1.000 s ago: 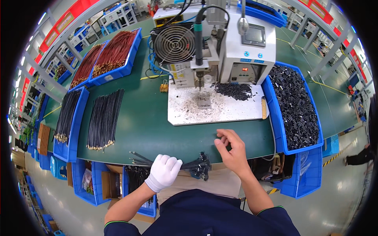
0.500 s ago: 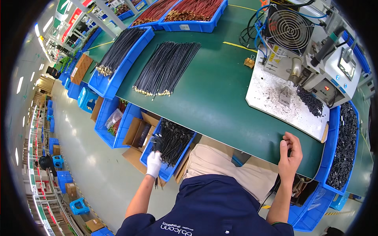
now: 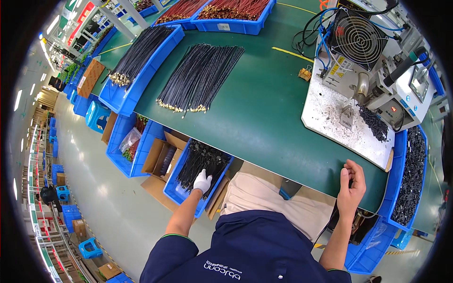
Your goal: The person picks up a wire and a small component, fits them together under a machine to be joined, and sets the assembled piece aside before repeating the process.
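Observation:
My left hand (image 3: 202,182), in a white glove, is over a blue bin (image 3: 175,188) below the table's front edge. Its fingers look stretched out and apart against the loose black cables (image 3: 207,158) inside. I see nothing gripped, though the fingertips partly blend into the cables. My right hand (image 3: 351,185) is bare and hovers at the front edge of the green table (image 3: 264,127). Its thumb stands away from loosely bent fingers, with nothing between them. A flat row of black cables (image 3: 200,78) with brass-coloured ends lies on the table.
At the right stands a machine with a round fan guard (image 3: 357,35) and white base plate (image 3: 325,106) strewn with black scraps. Beside it, a blue bin holds small black pieces (image 3: 409,174). Bins of black cables (image 3: 141,54) and red cables (image 3: 231,12) line the far side.
My left hand has moved right and slightly up, deeper over the bin. The bunch of black cables it held is out of it, among those in the bin. My right hand has barely moved.

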`<action>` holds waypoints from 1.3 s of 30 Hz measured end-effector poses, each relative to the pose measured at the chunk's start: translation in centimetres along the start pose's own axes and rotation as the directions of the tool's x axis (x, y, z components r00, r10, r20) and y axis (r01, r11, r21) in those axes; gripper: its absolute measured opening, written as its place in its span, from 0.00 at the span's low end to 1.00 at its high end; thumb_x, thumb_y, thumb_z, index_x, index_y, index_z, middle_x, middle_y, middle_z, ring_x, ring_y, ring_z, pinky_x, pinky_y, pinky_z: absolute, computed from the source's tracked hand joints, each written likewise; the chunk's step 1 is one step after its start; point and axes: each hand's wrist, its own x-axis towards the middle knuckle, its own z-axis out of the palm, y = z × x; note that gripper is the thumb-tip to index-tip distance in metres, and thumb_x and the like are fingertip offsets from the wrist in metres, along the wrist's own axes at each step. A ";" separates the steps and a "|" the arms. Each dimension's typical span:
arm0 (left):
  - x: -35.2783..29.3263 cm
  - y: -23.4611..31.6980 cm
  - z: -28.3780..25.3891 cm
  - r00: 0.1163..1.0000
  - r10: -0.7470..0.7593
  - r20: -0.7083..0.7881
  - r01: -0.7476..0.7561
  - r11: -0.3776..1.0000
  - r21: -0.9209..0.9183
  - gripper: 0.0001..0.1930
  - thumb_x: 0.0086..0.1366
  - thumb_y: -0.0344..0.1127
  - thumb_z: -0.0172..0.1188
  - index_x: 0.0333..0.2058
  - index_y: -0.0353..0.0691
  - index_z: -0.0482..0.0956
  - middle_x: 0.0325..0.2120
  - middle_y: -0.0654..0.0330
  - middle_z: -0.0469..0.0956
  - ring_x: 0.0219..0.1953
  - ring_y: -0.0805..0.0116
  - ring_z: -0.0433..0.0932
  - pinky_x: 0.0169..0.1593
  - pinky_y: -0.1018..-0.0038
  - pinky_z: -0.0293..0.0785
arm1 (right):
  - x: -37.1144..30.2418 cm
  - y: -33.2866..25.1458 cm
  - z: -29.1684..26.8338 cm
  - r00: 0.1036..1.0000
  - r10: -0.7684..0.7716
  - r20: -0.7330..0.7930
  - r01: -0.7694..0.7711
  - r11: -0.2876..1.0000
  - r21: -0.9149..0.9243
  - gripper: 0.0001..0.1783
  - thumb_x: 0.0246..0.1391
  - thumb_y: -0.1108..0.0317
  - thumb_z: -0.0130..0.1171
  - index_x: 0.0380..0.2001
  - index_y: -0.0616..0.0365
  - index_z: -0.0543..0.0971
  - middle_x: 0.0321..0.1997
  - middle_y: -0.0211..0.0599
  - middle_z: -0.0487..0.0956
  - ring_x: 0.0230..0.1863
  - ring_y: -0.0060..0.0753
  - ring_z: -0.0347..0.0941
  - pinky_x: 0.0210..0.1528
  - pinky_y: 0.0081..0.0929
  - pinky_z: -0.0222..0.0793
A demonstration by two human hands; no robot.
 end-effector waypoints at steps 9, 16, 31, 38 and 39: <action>0.6 1.4 0.1 0.997 0.006 0.072 -0.006 1.000 -0.006 0.32 0.79 0.49 0.62 0.70 0.30 0.80 0.67 0.33 0.82 0.70 0.36 0.81 0.74 0.52 0.77 | 0.4 -0.4 0.1 1.000 -0.012 -0.001 0.012 1.000 -0.020 0.14 0.73 0.73 0.69 0.57 0.68 0.86 0.48 0.36 0.84 0.40 0.23 0.72 0.45 0.25 0.72; -5.9 17.1 -23.1 0.729 0.367 0.578 -0.259 0.929 -0.263 0.23 0.82 0.51 0.61 0.51 0.34 0.90 0.39 0.49 0.91 0.41 0.56 0.90 0.51 0.59 0.85 | 0.1 -0.2 -0.6 1.000 -0.024 0.004 0.024 0.997 -0.074 0.14 0.70 0.75 0.70 0.56 0.68 0.86 0.47 0.40 0.84 0.39 0.29 0.73 0.45 0.29 0.73; 9.9 42.2 -33.8 0.511 0.751 -0.418 -0.539 0.659 0.524 0.12 0.71 0.43 0.69 0.39 0.40 0.88 0.42 0.53 0.83 0.47 0.47 0.85 0.49 0.52 0.83 | 0.6 -1.2 -1.0 0.999 -0.037 0.035 0.036 0.999 0.005 0.19 0.62 0.78 0.74 0.56 0.65 0.86 0.50 0.46 0.86 0.41 0.38 0.78 0.45 0.34 0.76; 12.2 40.9 -32.4 0.312 0.789 -0.529 -0.442 0.614 0.654 0.26 0.74 0.51 0.69 0.51 0.28 0.85 0.57 0.36 0.84 0.61 0.36 0.80 0.63 0.47 0.78 | 0.8 -1.0 -1.4 1.000 -0.013 0.020 0.012 0.999 0.031 0.18 0.61 0.77 0.73 0.55 0.65 0.86 0.50 0.46 0.86 0.42 0.37 0.78 0.45 0.33 0.75; 12.0 40.1 -32.4 0.470 0.761 -0.447 -0.463 0.644 0.609 0.36 0.78 0.57 0.65 0.63 0.23 0.80 0.67 0.29 0.78 0.70 0.29 0.75 0.73 0.44 0.72 | 0.8 -1.0 -1.6 0.999 -0.016 0.028 0.015 0.999 0.029 0.18 0.61 0.77 0.73 0.55 0.65 0.86 0.50 0.46 0.86 0.43 0.37 0.79 0.46 0.33 0.76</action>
